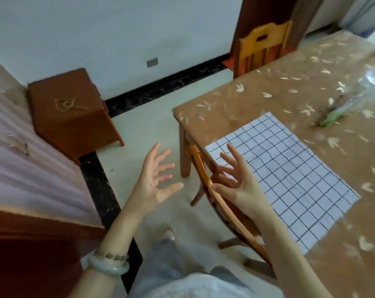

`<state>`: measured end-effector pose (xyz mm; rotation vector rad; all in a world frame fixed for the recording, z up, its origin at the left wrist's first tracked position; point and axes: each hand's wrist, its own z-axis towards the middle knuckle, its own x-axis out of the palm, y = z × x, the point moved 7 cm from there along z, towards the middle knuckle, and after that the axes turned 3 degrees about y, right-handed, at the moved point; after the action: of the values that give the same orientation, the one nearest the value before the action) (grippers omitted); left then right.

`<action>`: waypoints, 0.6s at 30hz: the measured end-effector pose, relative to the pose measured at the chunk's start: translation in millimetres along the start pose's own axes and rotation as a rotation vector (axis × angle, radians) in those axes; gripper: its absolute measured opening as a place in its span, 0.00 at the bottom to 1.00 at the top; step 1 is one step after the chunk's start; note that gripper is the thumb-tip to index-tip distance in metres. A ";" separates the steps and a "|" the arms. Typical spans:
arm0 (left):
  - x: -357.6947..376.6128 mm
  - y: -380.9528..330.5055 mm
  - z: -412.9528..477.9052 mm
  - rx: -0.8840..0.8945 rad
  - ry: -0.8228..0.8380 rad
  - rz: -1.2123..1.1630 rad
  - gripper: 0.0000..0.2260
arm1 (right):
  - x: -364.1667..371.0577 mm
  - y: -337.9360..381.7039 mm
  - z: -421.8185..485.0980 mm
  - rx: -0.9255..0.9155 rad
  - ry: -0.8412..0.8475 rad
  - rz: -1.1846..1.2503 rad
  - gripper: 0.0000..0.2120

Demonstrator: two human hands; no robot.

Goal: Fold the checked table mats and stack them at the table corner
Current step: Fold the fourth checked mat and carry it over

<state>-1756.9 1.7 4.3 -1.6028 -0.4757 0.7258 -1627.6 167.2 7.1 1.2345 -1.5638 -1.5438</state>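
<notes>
White with dark grid lines, the checked mat (283, 179) lies flat and unfolded on the brown leaf-patterned table (257, 97), near its front-left corner. Your left hand (155, 179) hangs over the floor, fingers spread wide, holding nothing. Your right hand (236, 181) is splayed too, empty, raised above the wooden chair (206, 179) at the mat's near-left corner.
</notes>
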 end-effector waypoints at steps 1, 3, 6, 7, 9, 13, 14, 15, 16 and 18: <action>-4.6 -1.8 14.7 0.010 0.048 0.019 0.44 | 0.6 1.7 5.3 0.014 -0.043 0.003 0.45; -13.0 -3.8 42.2 0.027 0.144 0.040 0.45 | 1.4 6.0 12.7 0.039 -0.139 0.000 0.45; -17.1 -10.3 78.4 0.057 0.284 0.053 0.45 | -4.3 10.5 15.8 0.066 -0.290 0.017 0.45; -14.5 -13.8 89.0 0.067 0.330 0.048 0.45 | -8.9 10.7 14.5 0.074 -0.340 0.018 0.45; -4.4 -20.7 106.7 0.080 0.413 0.022 0.45 | -18.9 10.3 8.8 0.090 -0.436 0.015 0.44; 26.6 -35.3 132.3 0.117 0.572 -0.012 0.44 | -38.2 11.1 -7.2 0.121 -0.605 0.013 0.44; 36.8 -38.3 137.4 0.127 0.615 -0.015 0.44 | -43.0 10.5 -11.8 0.128 -0.643 0.015 0.44; 46.2 -40.8 141.4 0.137 0.652 -0.013 0.45 | -47.4 10.1 -16.3 0.133 -0.677 0.017 0.44; 55.8 -43.2 145.4 0.147 0.684 -0.008 0.44 | -51.8 9.6 -20.8 0.137 -0.707 0.017 0.44; 76.5 -47.3 152.7 0.161 0.744 -0.002 0.44 | -62.0 7.4 -30.4 0.150 -0.764 0.015 0.44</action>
<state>-1802.8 171.0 28.8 -1.5853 0.1228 0.1232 -1578.2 210.3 29.6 0.7147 -2.1743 -2.0550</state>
